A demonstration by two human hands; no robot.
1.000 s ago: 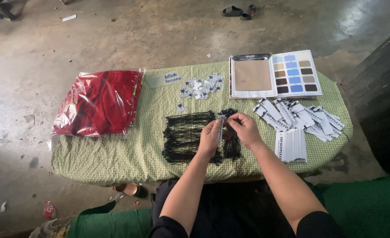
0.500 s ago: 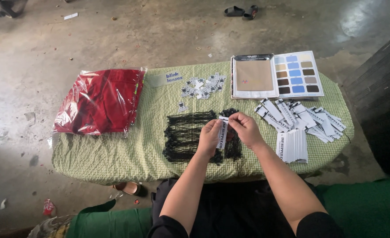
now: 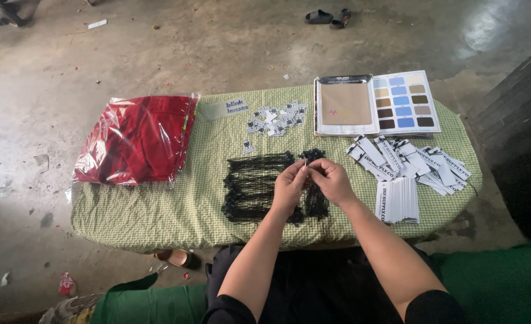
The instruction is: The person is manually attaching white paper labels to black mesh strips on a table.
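Thin black string (image 3: 306, 163), pinched btwn both hands' fingers (image 3: 302, 171), over black string pile (image 3: 254, 186)

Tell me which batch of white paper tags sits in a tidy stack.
The stack of tags nearest the right hand; the tags behind it are fanned out loose.

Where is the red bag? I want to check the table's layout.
In the head view, the red bag lies at the table's left end, left of the black strings and the hands.

Red bagged garment (image 3: 134, 139) — swatch card (image 3: 377, 105) — sandals (image 3: 329, 17).
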